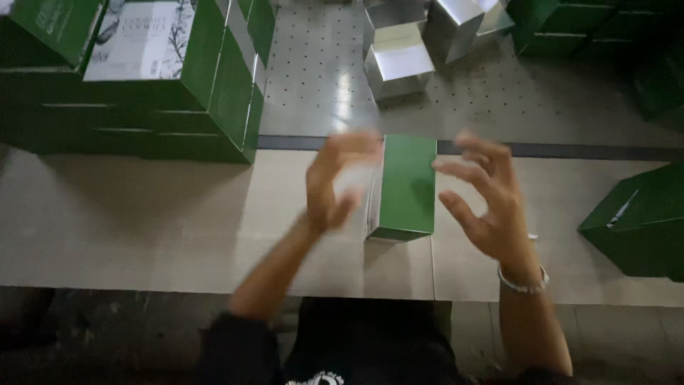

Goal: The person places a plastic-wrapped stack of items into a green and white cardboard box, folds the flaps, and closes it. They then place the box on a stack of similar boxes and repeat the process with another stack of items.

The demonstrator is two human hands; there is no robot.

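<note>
Flanking a green carton [406, 187] that stands at the middle of the tan worktable [142, 221], your left hand [333, 182] and right hand [488, 196] spread wide, holding nothing. It looks light, thin-walled and easily dented, best gripped by its two long sides. Stacked green boxes [142, 85] sit far left.

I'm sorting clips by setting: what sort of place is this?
Probably a packaging workshop: a green carton between the hands at a workbench, stacked green cartons to the left, silver box inserts behind.
</note>
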